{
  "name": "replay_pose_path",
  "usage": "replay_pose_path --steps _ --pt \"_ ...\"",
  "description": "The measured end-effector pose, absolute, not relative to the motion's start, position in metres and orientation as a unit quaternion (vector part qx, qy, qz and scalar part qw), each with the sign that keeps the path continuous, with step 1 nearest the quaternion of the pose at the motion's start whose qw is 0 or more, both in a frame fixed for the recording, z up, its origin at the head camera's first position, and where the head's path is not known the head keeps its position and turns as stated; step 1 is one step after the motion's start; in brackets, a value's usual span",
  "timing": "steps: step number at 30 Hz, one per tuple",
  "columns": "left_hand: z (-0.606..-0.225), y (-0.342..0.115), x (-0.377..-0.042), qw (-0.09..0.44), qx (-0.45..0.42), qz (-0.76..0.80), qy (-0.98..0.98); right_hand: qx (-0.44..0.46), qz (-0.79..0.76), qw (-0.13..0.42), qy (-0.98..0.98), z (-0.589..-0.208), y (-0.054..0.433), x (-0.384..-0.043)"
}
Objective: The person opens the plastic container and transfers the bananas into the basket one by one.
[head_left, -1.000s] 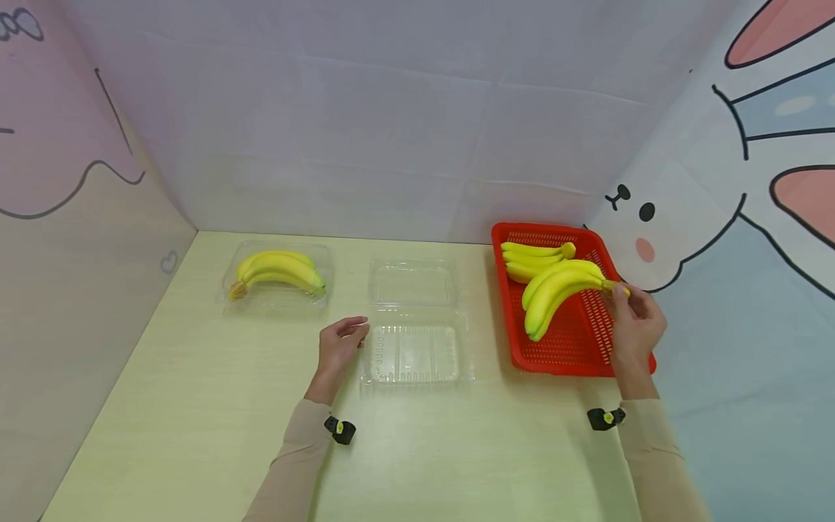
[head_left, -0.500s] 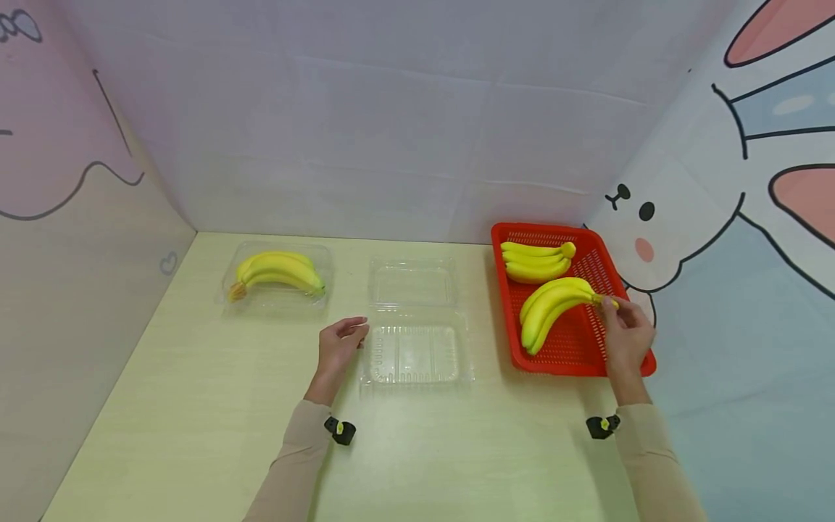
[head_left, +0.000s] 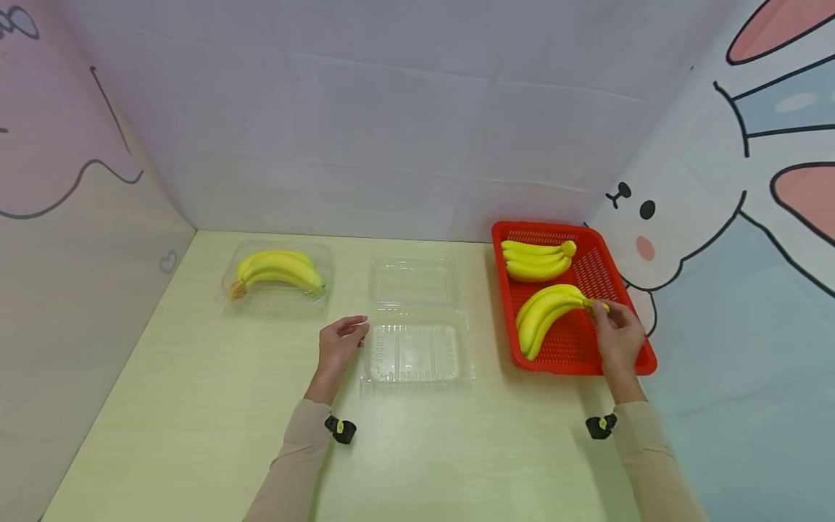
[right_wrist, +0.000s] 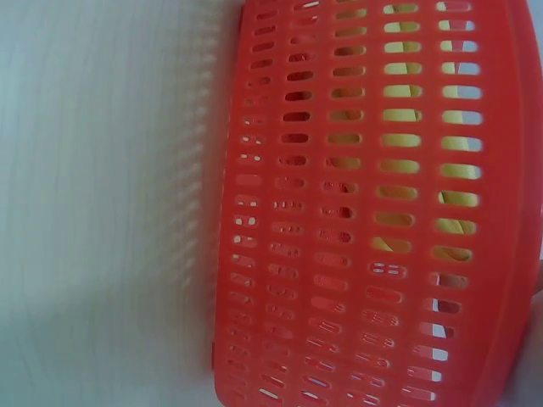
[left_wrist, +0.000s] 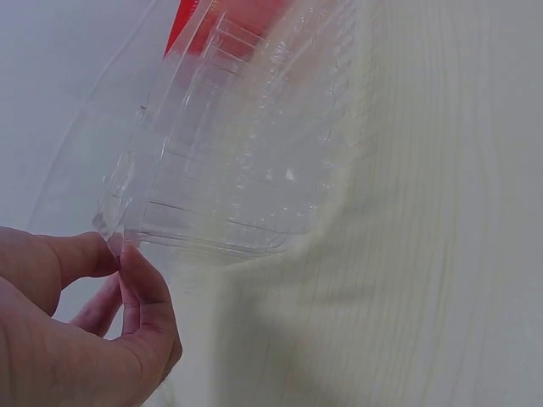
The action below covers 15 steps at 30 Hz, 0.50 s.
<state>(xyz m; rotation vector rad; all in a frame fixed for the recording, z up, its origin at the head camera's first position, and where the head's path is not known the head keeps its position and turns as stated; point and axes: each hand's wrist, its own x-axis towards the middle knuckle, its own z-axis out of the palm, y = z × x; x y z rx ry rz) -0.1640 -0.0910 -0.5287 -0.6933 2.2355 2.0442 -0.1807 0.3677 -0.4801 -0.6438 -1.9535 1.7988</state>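
My right hand (head_left: 619, 338) pinches the stem of a yellow banana bunch (head_left: 548, 313), whose fruit hangs low within the red basket (head_left: 507, 319). Behind it in the basket lies a second banana bunch (head_left: 536, 264). Yellow shows through the slots of the basket wall (right_wrist: 356, 203) in the right wrist view, where only a sliver of the hand appears at the right edge. My left hand (head_left: 341, 348) pinches the left rim of a clear plastic clamshell box (head_left: 417, 351), which lies unfolded with its lid away from me. The left wrist view shows thumb and finger at the box corner (left_wrist: 127, 222).
Another clear box (head_left: 320, 257) at the back left holds a banana bunch (head_left: 277, 272). A pale back wall (head_left: 391, 145) and printed side walls bound the pale wooden table (head_left: 457, 449). The basket stands near the right wall.
My right hand has come toward me and left, lowering the banana bunch into the front part of the basket. The left hand has stayed at the box.
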Motion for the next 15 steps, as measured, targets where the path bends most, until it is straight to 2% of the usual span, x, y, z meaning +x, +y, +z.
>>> replay_pose_path --steps 15 --pt "-0.5299 -0.0903 -0.1643 0.012 -0.221 0.661 0.717 -0.235 0.503 0.101 -0.826 -0.4820 0.3728 -0.1859"
